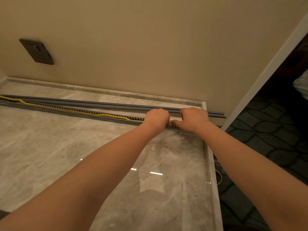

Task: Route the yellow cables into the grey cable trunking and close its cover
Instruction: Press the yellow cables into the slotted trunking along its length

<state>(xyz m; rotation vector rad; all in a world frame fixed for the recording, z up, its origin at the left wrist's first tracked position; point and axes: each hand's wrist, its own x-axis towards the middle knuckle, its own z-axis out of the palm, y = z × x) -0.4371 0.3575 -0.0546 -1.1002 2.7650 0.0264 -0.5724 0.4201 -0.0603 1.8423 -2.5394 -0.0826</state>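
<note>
Between both hands' fingers (174,121), yellow cables (106,115) enter trunking (75,113).

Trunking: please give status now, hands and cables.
Both hands, left and right, pinching cables at trunking. Cables partly routed. Cover off, lying behind. No obstruction.

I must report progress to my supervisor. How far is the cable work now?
Partly done. The yellow cables already lie along much of the open grey trunking, though at the far left they bulge up. In hand: the left hand and right hand work the cable at the trunking's right part. Left: the cover lies loose behind the trunking, not yet fitted.
</note>
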